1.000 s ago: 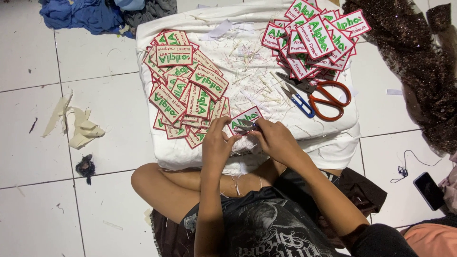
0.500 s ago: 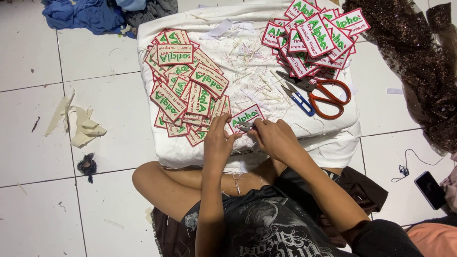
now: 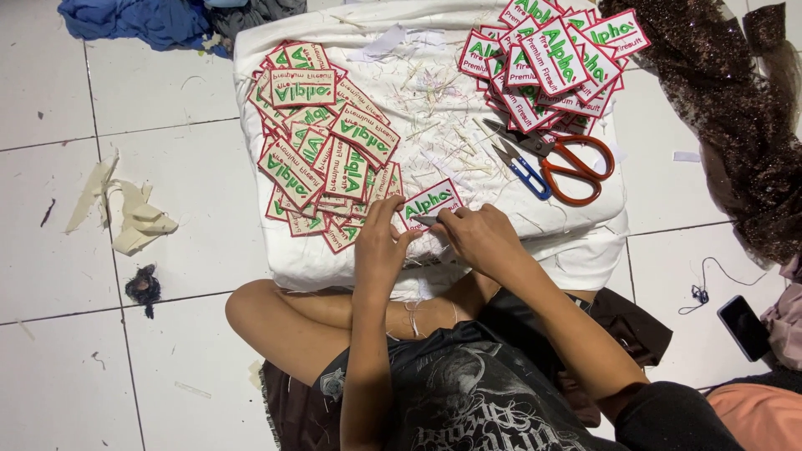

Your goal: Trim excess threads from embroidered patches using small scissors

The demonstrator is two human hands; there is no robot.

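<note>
A single embroidered patch (image 3: 431,200), white with a red border and green lettering, lies at the near edge of a white cushion (image 3: 518,250) that rests on the tiled floor. The left hand (image 3: 380,248) pins the patch's near left corner with its fingertips, grip closed on the patch. The right hand (image 3: 480,238) pinches a small metal tool (image 3: 424,220) against the patch's lower edge, grip clenched on the tool. Left of the patch on the cushion is a loose heap of matching patches (image 3: 322,138). At the cushion's far right corner lies a second heap of patches (image 3: 551,63). Between that heap and the single patch lie orange-handled scissors (image 3: 568,159) and, just beside them, blue thread snips (image 3: 522,167). Thread trimmings (image 3: 434,108) litter the cushion's middle. Right of the cushion, on the floor, lies a dark phone (image 3: 743,326).
</note>
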